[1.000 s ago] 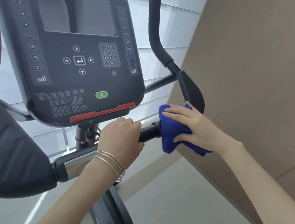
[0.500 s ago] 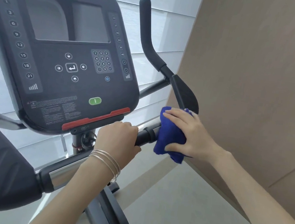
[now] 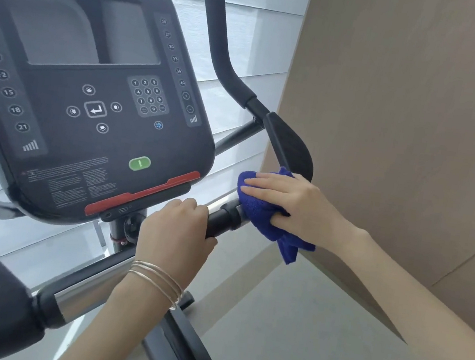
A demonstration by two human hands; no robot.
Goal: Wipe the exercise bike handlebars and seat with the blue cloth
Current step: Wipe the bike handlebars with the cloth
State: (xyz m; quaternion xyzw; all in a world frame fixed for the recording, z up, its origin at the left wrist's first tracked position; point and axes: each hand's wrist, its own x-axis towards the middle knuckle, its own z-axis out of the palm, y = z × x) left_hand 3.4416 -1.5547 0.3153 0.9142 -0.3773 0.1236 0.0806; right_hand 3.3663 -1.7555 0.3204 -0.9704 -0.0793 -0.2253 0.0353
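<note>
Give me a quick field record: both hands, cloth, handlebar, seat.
left hand: grips the handlebar just below the console
right hand: holds the blue cloth against the handlebar, right of the left hand
blue cloth: bunched over the bar, one corner hanging down
seat: not in view
left wrist: thin bracelets

The console overhangs the crossbar from the left, leaving a narrow gap. The left hand occupies the bar's middle; the right hand with the blue cloth covers its right end. The wall panel closes the right side. Open floor lies below.
</note>
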